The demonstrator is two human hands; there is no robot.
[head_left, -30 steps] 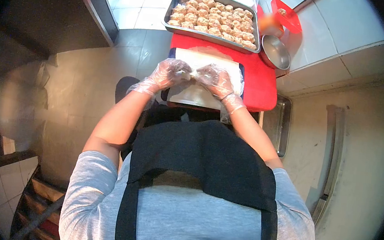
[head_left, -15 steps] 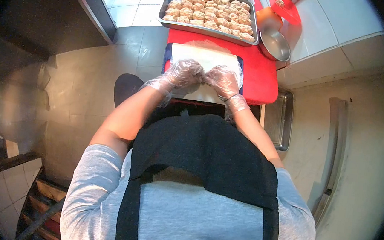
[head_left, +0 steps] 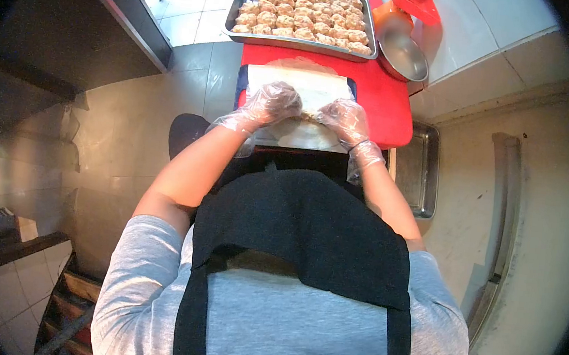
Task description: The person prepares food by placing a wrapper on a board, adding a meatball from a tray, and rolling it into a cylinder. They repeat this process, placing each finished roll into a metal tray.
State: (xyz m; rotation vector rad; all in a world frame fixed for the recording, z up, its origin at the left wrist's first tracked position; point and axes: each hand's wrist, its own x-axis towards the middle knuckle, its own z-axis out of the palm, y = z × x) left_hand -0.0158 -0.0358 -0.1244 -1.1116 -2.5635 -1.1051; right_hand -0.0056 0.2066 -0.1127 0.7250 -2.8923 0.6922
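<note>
Both hands wear clear plastic gloves. My left hand (head_left: 277, 101) has its fingers curled on the near part of a pale, thin wrapper-like sheet (head_left: 307, 81). On the other side, my right hand (head_left: 345, 118) pinches the same sheet, with a gap between the two hands. A narrow, brownish strip shows in that gap; I cannot make out what it is. Beneath the sheet lies a board with dark blue edges (head_left: 243, 78). Beyond it stands a metal tray (head_left: 235, 19) with rows of lumpy, pale-brown balls (head_left: 303, 22).
A red surface (head_left: 391, 105) lies under the board and tray. At the back right are a metal bowl (head_left: 406, 56), an orange container (head_left: 386, 13) and a red piece (head_left: 421, 2) against the tiled wall. Lower right sits another metal pan (head_left: 429, 171).
My hands were close together at the sheet's middle; my right hand has moved to the right, opening a gap. The view has shifted slightly.
</note>
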